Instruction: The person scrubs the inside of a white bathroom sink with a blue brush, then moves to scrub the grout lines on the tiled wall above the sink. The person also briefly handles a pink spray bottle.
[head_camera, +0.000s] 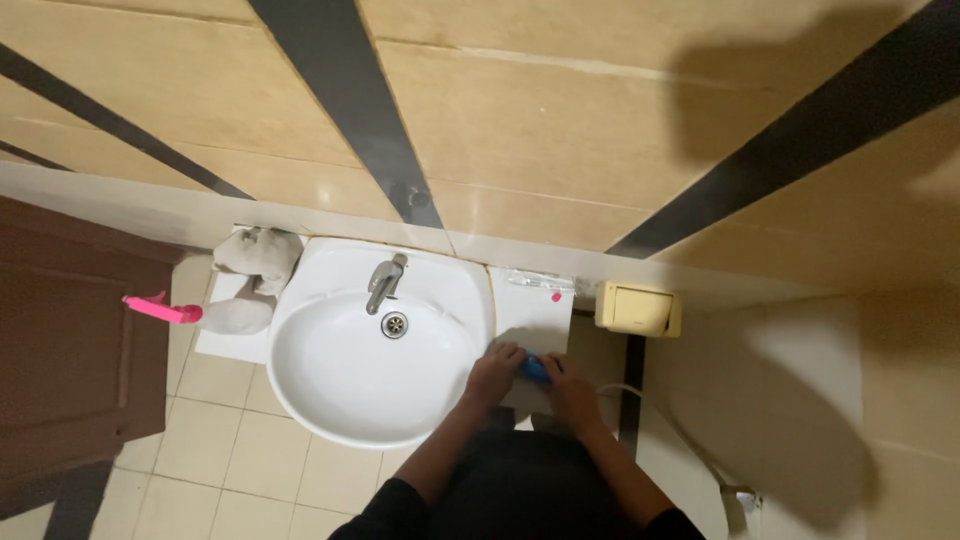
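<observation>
Both my hands meet on a small blue object (534, 368) at the front of a white shelf (531, 306) to the right of the white washbasin (345, 385). My left hand (494, 372) rests at the basin's right rim with its fingers on the blue thing. My right hand (570, 385) grips it from the other side. Most of the blue object is hidden between the fingers. The metal tap (384, 283) and drain (394, 324) lie to the upper left of my hands.
A pink spray bottle (162, 310) and crumpled grey cloths (255, 258) sit on a white shelf left of the basin. A yellowish paper dispenser (638, 308) hangs on the right wall. A dark brown door (70, 340) stands at the left. Tiled floor lies below.
</observation>
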